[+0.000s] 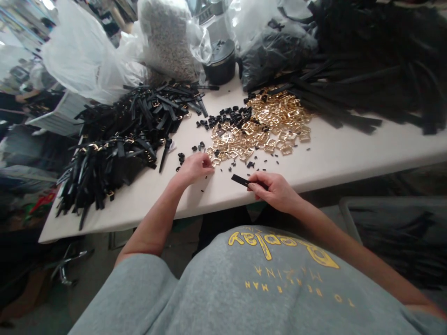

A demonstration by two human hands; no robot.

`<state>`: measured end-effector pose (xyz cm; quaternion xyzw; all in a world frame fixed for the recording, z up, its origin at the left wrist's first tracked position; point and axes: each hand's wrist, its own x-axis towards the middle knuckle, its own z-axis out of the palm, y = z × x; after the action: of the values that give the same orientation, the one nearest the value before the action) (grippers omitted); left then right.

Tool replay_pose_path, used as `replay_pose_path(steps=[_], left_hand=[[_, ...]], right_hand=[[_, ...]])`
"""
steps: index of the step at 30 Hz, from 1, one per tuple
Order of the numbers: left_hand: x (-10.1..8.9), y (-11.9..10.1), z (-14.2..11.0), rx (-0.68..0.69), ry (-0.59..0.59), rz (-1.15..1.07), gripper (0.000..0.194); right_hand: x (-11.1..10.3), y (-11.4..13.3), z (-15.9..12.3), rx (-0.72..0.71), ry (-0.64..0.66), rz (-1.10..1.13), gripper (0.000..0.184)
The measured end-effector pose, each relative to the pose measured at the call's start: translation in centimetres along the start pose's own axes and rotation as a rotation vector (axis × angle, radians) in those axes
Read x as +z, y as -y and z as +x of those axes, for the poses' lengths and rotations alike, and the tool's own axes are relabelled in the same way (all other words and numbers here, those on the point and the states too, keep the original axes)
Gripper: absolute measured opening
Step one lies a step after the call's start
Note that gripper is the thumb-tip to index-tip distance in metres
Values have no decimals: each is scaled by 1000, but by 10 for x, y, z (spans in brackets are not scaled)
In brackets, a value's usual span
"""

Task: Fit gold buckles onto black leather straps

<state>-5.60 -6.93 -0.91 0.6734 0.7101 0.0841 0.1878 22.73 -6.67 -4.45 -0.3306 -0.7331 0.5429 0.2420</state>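
My right hand [274,190] pinches a short black strap [240,180] near the table's front edge, and the strap's flat end points left. My left hand [196,168] rests at the near left side of the gold buckles [233,142], fingers curled and thumb pressed against them. Whatever is between those fingertips is hidden. Small black loops [230,116] lie in a heap behind and to the left of the buckles. Tiny black pieces [250,164] are scattered on the table between my two hands.
A large heap of black straps with gold buckles [139,116] covers the table's left side. Long black strips [370,74] are piled at the right rear. Clear plastic bags [167,39] and a lidded black pot [220,63] stand along the back of the white table [335,153].
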Motion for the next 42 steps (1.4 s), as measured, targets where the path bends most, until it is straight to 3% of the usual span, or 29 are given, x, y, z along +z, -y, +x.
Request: replay_pose_path(steps=[10, 17, 23, 27, 30, 32, 36, 42], left_hand=[[0, 2, 2, 47, 50, 12, 17], [2, 2, -6, 45, 6, -37, 18], [25, 12, -14, 123, -129, -133, 8], [25, 17, -28, 64, -243, -216, 9], [17, 21, -40, -27, -360, -363, 7], [14, 24, -48, -78, -401, -587, 5], [16, 22, -65, -191, -363, -1023, 21], [25, 13, -85, -316, -301, -1193, 36]], right_hand=[[1, 12, 3, 82, -65, -133, 21], [1, 7, 2, 197, -113, -186, 26], [2, 13, -1, 223, -129, -201, 9], [4, 13, -3, 226, -154, -127, 10], [2, 12, -1, 225, -126, -122, 10], [0, 11, 2, 217, -87, -133, 15], [1, 14, 3, 169, -12, -112, 23], [13, 19, 2, 135, 57, -33, 23]])
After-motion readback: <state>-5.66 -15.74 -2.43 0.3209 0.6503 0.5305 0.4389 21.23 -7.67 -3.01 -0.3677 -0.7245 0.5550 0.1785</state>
